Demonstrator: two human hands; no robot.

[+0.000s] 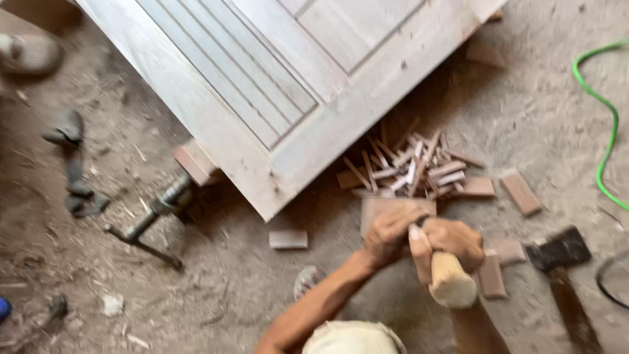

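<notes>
My right hand is shut on a thick pale wooden handle whose blunt end points up at me. My left hand is a closed fist pressed against the right one; blur hides whether it holds anything. Both hands hover over a flat wooden block on the dirt floor. Just beyond them lies a pile of thin wooden wedges and sticks, at the corner of a large pale wooden door panel.
A hatchet lies at the right, near a green hose. Small wood blocks are scattered about. A metal clamp sits under the door's left edge, with a dark rag further left.
</notes>
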